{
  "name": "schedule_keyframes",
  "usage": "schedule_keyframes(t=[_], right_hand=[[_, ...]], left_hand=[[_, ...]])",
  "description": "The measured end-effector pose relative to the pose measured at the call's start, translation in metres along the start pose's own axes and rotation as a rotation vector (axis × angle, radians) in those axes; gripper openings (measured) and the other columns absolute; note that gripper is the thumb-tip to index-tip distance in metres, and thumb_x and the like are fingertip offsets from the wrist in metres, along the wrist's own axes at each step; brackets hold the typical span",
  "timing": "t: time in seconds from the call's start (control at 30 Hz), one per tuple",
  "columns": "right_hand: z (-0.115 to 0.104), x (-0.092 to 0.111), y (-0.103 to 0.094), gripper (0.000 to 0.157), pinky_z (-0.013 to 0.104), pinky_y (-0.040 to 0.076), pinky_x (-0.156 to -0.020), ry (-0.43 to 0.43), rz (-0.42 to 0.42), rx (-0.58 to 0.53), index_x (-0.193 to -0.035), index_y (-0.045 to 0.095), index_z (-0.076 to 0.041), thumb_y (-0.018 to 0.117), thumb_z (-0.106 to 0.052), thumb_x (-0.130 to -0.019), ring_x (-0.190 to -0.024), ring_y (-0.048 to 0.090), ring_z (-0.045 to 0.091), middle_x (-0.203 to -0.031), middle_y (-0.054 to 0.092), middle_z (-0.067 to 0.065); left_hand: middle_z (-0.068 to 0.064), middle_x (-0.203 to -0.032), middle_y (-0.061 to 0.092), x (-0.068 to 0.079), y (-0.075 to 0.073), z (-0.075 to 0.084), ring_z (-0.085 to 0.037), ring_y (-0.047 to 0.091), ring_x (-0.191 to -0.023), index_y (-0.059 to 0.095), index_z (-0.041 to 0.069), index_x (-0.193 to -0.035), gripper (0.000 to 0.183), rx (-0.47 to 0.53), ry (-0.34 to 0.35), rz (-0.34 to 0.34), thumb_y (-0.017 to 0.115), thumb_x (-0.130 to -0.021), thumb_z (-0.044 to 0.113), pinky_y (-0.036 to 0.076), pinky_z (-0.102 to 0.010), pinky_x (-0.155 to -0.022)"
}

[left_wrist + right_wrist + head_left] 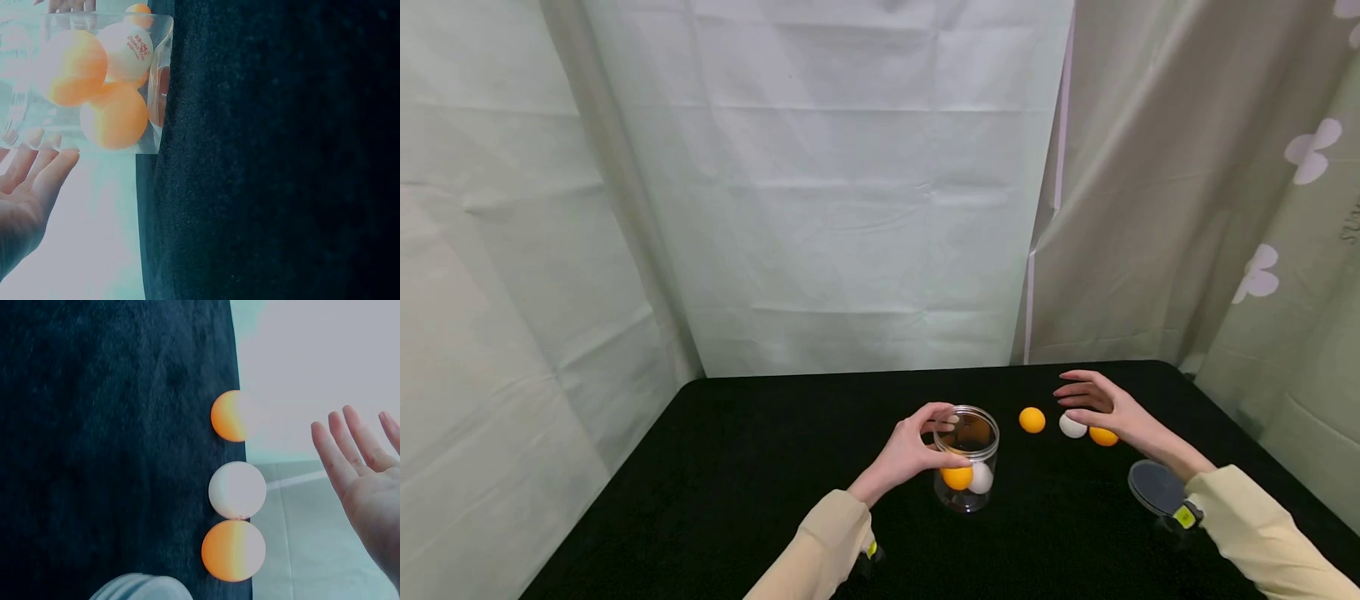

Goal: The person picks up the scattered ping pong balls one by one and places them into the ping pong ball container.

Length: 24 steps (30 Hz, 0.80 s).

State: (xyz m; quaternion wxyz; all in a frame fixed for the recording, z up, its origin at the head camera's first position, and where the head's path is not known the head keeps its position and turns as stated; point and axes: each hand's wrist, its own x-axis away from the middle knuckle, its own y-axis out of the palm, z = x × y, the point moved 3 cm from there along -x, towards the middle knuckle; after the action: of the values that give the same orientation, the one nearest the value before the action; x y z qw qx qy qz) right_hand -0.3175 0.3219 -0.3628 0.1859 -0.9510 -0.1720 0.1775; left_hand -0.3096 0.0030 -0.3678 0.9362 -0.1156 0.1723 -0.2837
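Note:
A clear jar [964, 502] stands upright on the black table without a lid. My left hand [912, 445] grips it near the rim, thumb in front and fingers around the far side. Inside lie orange table tennis balls [115, 117] and a white ball [126, 51] with red print. To the right, my right hand [1112, 412] hovers with fingers spread and nothing held. It is over a white ball [237, 490] and an orange ball [233, 550], which sit close together. Another orange ball [1032, 420] lies between them and the jar.
A round grey lid [1152, 483] lies on the table under the right forearm. The black tabletop [760, 475] extends to the left of the jar. Pale curtains [850, 208] hang behind the table and on both sides.

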Motion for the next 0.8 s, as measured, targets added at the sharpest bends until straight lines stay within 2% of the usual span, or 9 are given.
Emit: schedule_keyframes(t=[0.4,0.63,0.8], right_hand=[[0.014,0.007,-0.02,0.048,0.029,0.045,-0.08,0.047,0.06,0.053,-0.132,0.031,0.002,0.052,-0.011,-0.092,-0.104,0.051,0.021,-0.122,0.044,0.025],[0.022,0.012,-0.029,0.05,0.033,0.046,-0.079,0.097,0.089,0.094,-0.131,0.032,0.003,0.054,-0.017,-0.091,-0.1,0.053,0.013,-0.121,0.046,0.024],[0.029,0.017,-0.036,0.049,0.041,0.046,-0.08,0.119,0.103,0.099,-0.131,0.033,0.003,0.054,-0.017,-0.092,-0.099,0.054,0.011,-0.121,0.045,0.025]], left_hand=[[-0.01,-0.12,0.049,-0.001,0.0,-0.003,-0.024,0.049,-0.104,0.045,0.007,-0.126,0.059,-0.004,-0.006,-0.005,0.073,-0.074,0.014,0.046,-0.031,-0.077],[-0.001,-0.119,0.05,-0.009,0.001,-0.029,-0.016,0.049,-0.103,0.046,0.017,-0.126,0.061,-0.02,-0.002,0.012,0.075,-0.073,0.022,0.046,-0.032,-0.077],[0.003,-0.117,0.05,-0.009,0.002,-0.032,-0.013,0.05,-0.101,0.046,0.02,-0.124,0.059,-0.037,0.008,0.027,0.075,-0.073,0.025,0.046,-0.032,-0.076]])
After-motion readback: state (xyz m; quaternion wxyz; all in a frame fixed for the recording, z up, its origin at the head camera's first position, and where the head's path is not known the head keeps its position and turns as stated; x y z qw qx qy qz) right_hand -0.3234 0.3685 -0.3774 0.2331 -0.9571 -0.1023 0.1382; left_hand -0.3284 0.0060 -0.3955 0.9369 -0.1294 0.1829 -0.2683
